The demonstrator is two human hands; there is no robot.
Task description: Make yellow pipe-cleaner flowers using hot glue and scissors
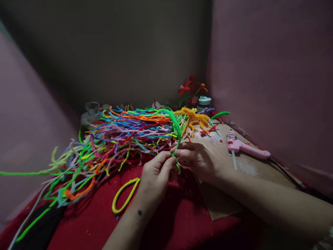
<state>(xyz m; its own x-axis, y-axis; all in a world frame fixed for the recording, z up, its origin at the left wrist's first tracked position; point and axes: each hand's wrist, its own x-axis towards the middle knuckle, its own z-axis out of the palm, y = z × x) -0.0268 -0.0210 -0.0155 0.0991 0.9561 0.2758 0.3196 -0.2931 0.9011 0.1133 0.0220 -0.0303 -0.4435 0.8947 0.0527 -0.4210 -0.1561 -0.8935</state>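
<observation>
our left hand (157, 168) and our right hand (195, 158) both pinch one green fuzzy stem (178, 130) between them, over one red cloth (80, 222). near them lie one pink glue gun (248, 149), one yellow loop (133, 192) and more fuzzy sticks (137, 130) than we can count.

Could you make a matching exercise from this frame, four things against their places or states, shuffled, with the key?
Column one
1. pink glue gun
2. yellow strip
3. green piece
4. lidded container

Column two
A. held in the fingers of the left hand and right hand
B. at the back, beside red flowers
C. lying on the brown board
D. looped on the red cloth

Pairs: 1-C, 2-D, 3-A, 4-B
</observation>
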